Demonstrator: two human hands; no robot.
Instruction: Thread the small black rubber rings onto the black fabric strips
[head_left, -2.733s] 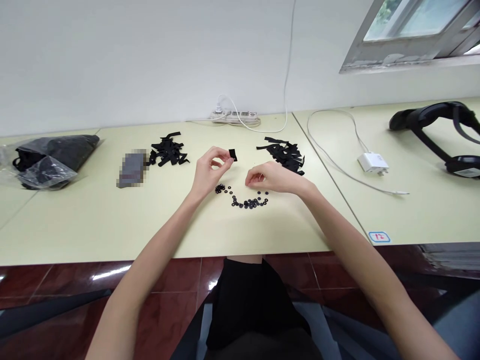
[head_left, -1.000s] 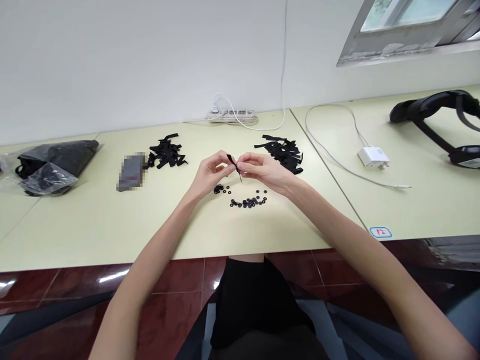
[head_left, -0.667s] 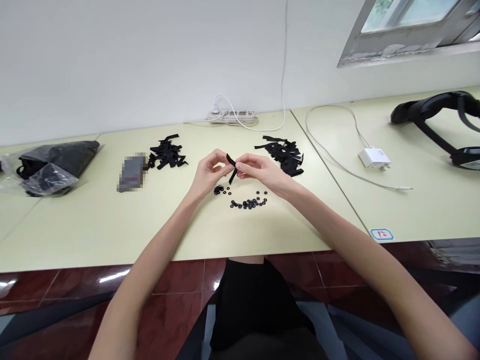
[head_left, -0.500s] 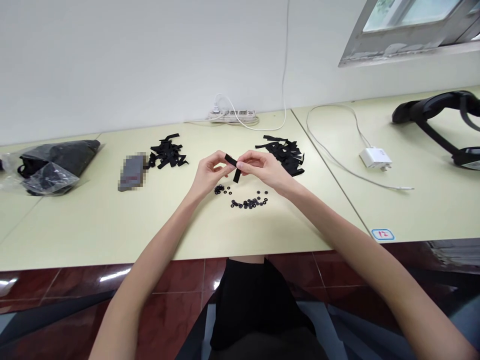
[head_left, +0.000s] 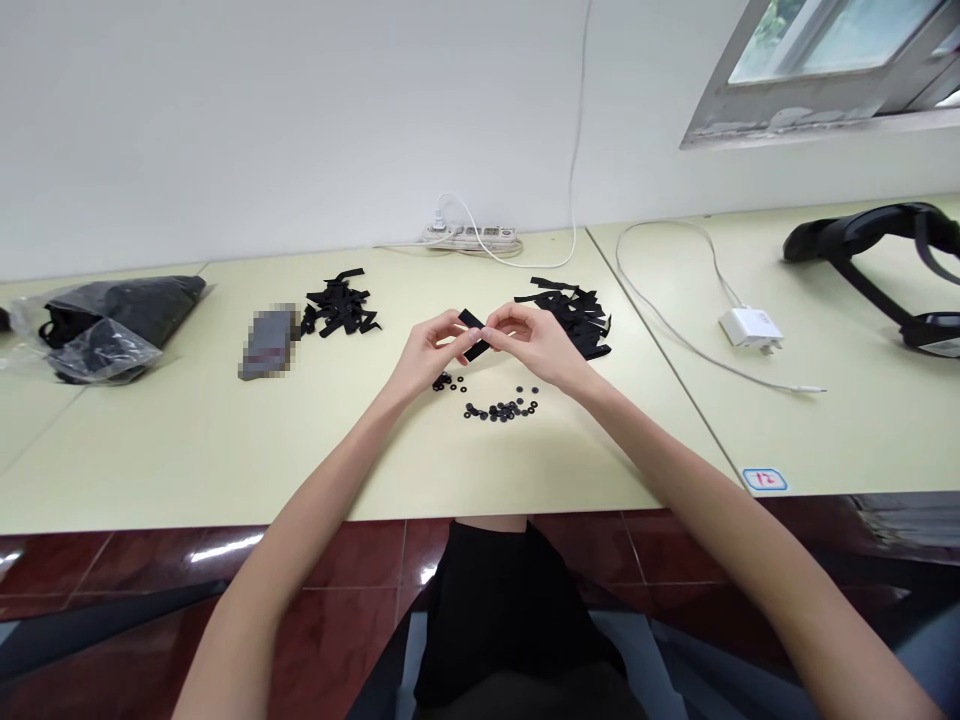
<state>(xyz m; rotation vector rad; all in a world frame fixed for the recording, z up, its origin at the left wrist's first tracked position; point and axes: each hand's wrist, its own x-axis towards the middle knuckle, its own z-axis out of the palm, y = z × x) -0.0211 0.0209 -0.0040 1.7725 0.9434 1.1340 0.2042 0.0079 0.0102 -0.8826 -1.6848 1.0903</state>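
A: Who is at the table point(head_left: 420, 475), and what is in hand?

B: A bare-armed person leans in, left hand point(head_left: 435, 350) and right hand point(head_left: 534, 342) meeting above the pale yellow top, a short black strip point(head_left: 470, 318) held between them.

A: How firm is the hold?

B: The left thumb and fingers pinch the strip, and the right thumb and fingers pinch it where the two thumbs come close together. One stretch slants up past the thumbs and another shows below; whether that is one bent piece or two cannot be told.

A: What lies around the hands?

B: Small black discs point(head_left: 501, 411) spread in a loose curve on the near side, while a tight cluster of discs point(head_left: 441, 381) sits just below the left hand. One heap of black strips point(head_left: 339, 306) lies beyond the left hand; a second heap point(head_left: 581, 318) lies behind the right, partly covered by it.

A: And farther out?

B: At left, a blurred grey object point(head_left: 268, 342) and a clear plastic bag point(head_left: 120, 325) with dark contents. By the wall, a white power strip point(head_left: 491, 238). At right, a white charger point(head_left: 750, 327), its cable curling across the surface, and a black strapped frame point(head_left: 862, 290). A label point(head_left: 765, 479) at the front edge reads "12."
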